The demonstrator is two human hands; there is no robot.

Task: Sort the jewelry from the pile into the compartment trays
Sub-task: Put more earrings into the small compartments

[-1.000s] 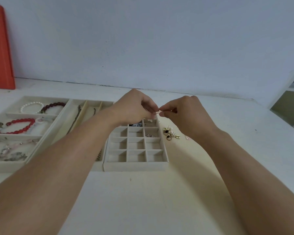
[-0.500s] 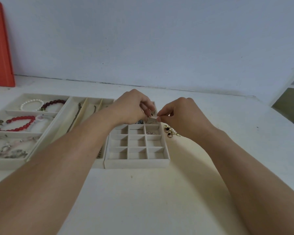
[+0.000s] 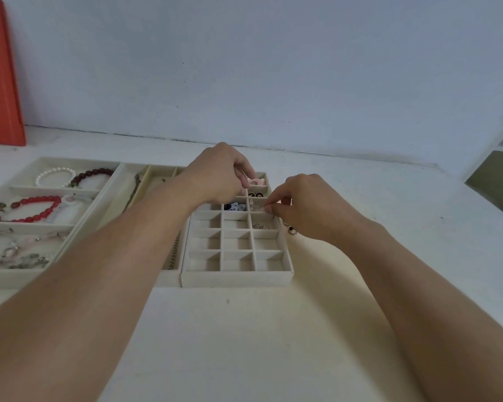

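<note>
Just under the right hand [image 3: 308,210], which pinches a thin wire earring [image 3: 262,209], sits the cream grid tray [image 3: 235,278] cell. The left hand [image 3: 218,177], curled, grip unclear, hovers farther back.

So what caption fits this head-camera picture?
Right hand pinches a small wire piece over the grid tray; left hand hovers beside.
</note>
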